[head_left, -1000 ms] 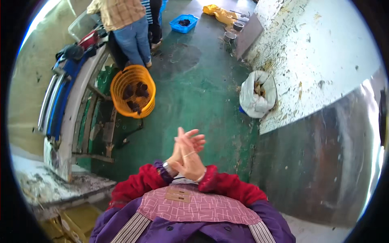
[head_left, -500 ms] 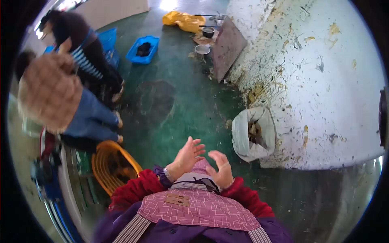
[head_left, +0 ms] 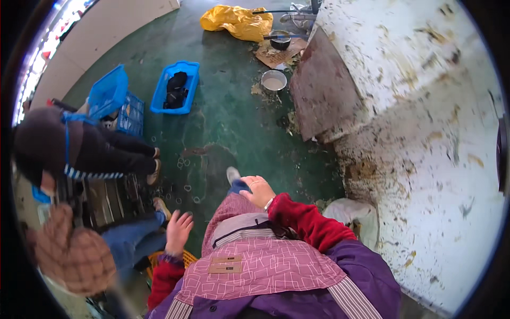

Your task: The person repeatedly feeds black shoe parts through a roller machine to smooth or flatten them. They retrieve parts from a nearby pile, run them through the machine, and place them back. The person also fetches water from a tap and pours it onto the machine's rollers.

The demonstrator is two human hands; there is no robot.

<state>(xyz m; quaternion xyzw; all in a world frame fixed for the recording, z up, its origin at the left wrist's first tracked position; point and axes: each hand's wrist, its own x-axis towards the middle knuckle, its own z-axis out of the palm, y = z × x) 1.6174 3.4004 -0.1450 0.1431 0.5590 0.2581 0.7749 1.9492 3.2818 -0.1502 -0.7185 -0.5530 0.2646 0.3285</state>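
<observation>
My left hand (head_left: 179,232) hangs off to my left side with its fingers stretched out and nothing in them. Just below it an orange basket (head_left: 189,259) shows in part, the rest hidden by my sleeve and a person's leg. My right hand (head_left: 257,190) is held out over my forward leg, palm down and fingers extended, also without anything in it. Under both arms lies my pink patterned apron (head_left: 255,260) with a striped pocket. One pale shoe (head_left: 232,174) of mine is on the green floor ahead.
Two people, one in a plaid top (head_left: 79,255) and one in dark clothes (head_left: 106,146), stand close on the left beside blue crates (head_left: 130,114). Ahead are a blue tub (head_left: 156,103), yellow sacking (head_left: 241,24), a pale bowl (head_left: 274,81) and a leaning board (head_left: 324,87). A white sack (head_left: 345,210) stands against the stained wall (head_left: 425,186) at right.
My hands have moved apart, the left one outward and the right one forward. I have stepped ahead: the tub and board look nearer, while the white sack and orange basket have slid back.
</observation>
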